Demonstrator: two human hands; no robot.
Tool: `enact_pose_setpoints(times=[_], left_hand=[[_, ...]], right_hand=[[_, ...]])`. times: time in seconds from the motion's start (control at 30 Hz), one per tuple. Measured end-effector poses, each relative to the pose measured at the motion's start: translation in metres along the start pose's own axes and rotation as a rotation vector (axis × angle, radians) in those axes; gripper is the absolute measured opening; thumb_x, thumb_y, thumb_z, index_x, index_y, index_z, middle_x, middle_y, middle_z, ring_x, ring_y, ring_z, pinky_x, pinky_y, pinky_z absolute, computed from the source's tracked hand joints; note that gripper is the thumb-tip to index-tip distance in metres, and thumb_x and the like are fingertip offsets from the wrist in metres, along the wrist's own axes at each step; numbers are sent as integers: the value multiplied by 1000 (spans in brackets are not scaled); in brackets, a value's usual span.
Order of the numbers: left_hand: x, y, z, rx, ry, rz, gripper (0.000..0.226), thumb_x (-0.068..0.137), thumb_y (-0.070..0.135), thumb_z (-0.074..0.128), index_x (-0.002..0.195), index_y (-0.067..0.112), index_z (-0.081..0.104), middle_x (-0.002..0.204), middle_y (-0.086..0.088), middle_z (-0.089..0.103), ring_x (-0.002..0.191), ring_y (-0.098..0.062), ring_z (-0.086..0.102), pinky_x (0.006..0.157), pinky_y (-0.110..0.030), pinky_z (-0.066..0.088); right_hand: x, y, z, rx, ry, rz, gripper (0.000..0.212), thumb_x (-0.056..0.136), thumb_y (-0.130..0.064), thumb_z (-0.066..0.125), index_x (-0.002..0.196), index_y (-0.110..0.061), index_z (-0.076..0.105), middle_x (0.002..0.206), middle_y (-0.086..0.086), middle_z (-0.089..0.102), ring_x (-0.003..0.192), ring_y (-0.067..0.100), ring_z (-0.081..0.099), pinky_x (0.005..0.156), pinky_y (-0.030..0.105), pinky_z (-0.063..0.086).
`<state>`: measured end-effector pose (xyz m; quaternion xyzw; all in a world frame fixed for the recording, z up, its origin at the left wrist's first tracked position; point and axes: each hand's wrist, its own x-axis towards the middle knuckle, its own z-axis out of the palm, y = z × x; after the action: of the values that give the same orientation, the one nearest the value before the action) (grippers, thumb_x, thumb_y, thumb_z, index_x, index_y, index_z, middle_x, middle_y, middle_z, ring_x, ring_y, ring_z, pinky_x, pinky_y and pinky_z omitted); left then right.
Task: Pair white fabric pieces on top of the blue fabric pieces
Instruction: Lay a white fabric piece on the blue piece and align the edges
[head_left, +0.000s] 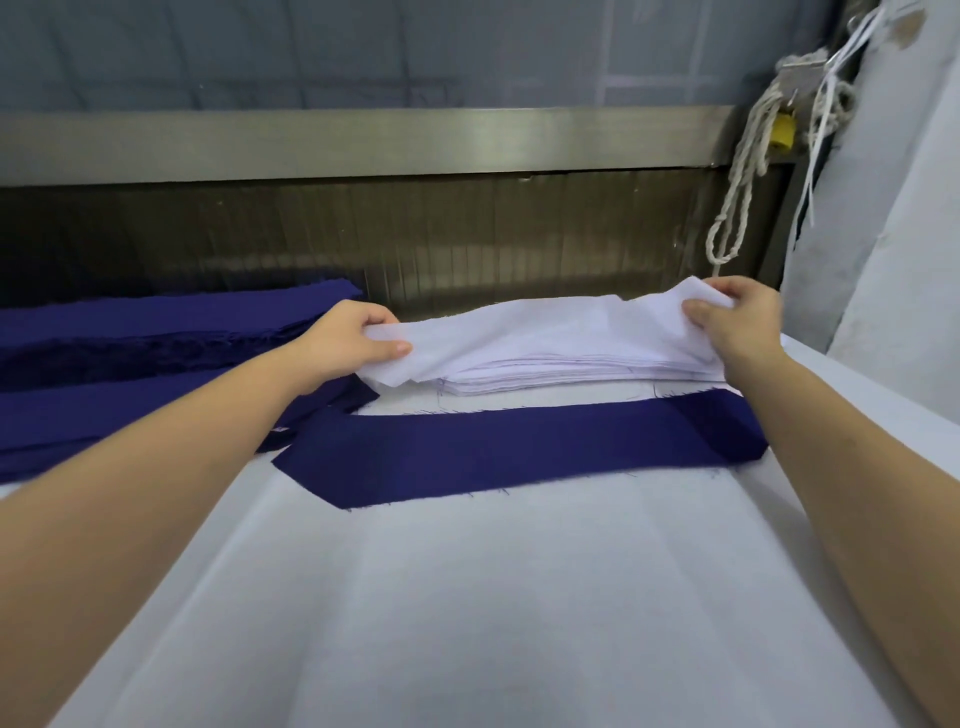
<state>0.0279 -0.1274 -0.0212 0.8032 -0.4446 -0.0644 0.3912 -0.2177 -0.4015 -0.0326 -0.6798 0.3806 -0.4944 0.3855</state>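
My two bare forearms reach across a white-covered table (467, 597). Nearest on it lies one blue fabric strip (519, 447), flat and crosswise, with angled ends. Just beyond, a single stack of white fabric pieces (545, 376) sits on the cover, its layers too thin for me to count. My left hand (353, 338) pinches the left end of the top white piece (519, 327) between thumb and curled fingers; my right hand (737, 322) grasps its right end the same way, so the piece is held just above the stack. To the left, one pile of blue pieces (130, 353) spreads along the table's edge. Farther back runs one metal rail (363, 140), and at far right hangs a knotted rope (737, 182).
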Motion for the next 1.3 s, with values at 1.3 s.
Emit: enact_pose_setpoints(times=[1.3], left_hand=[[-86, -40, -7, 281, -1, -1, 12, 84, 28, 69, 93, 23, 62, 90, 7, 63, 86, -12, 56, 67, -16, 40]], right_hand=[[-35, 31, -48, -473, -375, -24, 25, 71, -3, 77, 89, -12, 63, 96, 11, 59, 91, 27, 51, 74, 31, 41]])
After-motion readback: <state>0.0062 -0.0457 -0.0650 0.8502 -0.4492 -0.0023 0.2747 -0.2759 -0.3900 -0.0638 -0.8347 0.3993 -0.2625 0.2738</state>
